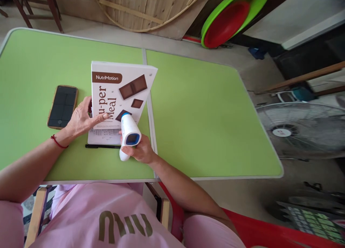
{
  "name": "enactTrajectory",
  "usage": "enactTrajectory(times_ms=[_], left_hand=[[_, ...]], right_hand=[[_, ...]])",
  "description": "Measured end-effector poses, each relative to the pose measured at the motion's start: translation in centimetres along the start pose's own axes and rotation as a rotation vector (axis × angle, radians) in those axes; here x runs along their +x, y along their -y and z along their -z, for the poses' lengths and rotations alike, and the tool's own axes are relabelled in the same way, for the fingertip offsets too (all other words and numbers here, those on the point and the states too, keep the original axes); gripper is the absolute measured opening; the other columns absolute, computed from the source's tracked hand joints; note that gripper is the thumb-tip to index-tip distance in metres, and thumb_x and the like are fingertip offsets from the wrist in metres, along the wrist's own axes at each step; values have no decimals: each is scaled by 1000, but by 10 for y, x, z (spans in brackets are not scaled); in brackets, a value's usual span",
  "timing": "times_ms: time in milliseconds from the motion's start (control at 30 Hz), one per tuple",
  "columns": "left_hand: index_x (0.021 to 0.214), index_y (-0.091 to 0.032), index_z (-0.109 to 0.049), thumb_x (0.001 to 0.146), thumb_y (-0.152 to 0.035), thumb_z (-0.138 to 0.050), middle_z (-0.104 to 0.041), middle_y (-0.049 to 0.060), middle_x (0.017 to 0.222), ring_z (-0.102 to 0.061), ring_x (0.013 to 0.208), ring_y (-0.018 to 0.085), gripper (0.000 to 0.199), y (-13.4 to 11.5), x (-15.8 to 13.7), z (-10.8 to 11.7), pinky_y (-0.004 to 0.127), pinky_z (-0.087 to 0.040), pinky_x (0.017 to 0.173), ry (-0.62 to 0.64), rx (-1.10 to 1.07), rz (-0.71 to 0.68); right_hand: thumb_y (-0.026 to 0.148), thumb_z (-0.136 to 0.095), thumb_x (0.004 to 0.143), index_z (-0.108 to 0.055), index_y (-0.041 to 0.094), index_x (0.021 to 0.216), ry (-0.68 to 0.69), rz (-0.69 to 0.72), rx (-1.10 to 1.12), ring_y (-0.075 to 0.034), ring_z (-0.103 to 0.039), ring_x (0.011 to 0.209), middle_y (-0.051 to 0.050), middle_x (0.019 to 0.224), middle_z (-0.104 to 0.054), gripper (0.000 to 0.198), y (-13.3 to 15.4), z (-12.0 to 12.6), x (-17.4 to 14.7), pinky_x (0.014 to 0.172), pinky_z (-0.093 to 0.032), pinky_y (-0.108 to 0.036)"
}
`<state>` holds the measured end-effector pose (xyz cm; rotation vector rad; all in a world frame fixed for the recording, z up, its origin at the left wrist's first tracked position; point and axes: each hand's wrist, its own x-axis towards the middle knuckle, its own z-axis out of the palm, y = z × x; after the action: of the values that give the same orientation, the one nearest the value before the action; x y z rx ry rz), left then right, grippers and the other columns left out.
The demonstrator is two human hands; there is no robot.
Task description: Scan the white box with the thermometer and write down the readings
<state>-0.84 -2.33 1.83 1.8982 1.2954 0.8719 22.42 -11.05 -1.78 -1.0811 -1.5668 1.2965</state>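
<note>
My left hand (81,117) grips the left edge of a white box (107,66) marked NutriMotion, thumb across its front. The box stands up, with pictures of chocolate pieces on its face. In my right hand (144,149) is a white infrared thermometer (129,127) with blue trim, its dark screen toward me and its blue tip close to the box's lower front; whether they touch I cannot tell. Under the box a sheet of paper with writing (104,137) shows in part. A black pen (99,146) lies along its near edge, partly behind the thermometer.
A phone in a brown case (62,106) lies left of my left hand on the green table (205,118). A seam crosses the table beside my right hand. Past the right edge stands a fan (281,132). Green and red basins (229,23) lean behind the table.
</note>
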Motion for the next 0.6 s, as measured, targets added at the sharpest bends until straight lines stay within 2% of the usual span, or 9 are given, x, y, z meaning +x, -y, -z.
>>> enactTrajectory(times_ms=[167, 367, 600], left_hand=[[117, -16, -50, 64, -75, -74, -60, 13, 113, -61, 100, 33, 83, -2, 1, 2, 46, -52, 79, 37, 1, 65], [109, -16, -57, 59, -72, -79, -66, 12, 106, -63, 96, 33, 79, -1, 2, -1, 44, -52, 76, 61, -146, 167], [112, -14, -55, 63, -72, -78, -65, 14, 110, -63, 99, 34, 79, 2, 2, -5, 48, -53, 80, -31, -173, 53]], right_hand=[[60, -72, 71, -57, 21, 72, -8, -22, 1, -14, -52, 57, 0, 61, -55, 41, 3, -1, 3, 54, -49, -30], [56, -74, 71, -57, 21, 70, -56, -9, 62, -15, -52, 58, 1, 59, -51, 39, -2, 2, 2, 56, -49, -31], [58, -75, 70, -62, 20, 76, -168, 10, 76, -16, -55, 65, -2, 70, -61, 40, -2, 5, 2, 62, -51, -31]])
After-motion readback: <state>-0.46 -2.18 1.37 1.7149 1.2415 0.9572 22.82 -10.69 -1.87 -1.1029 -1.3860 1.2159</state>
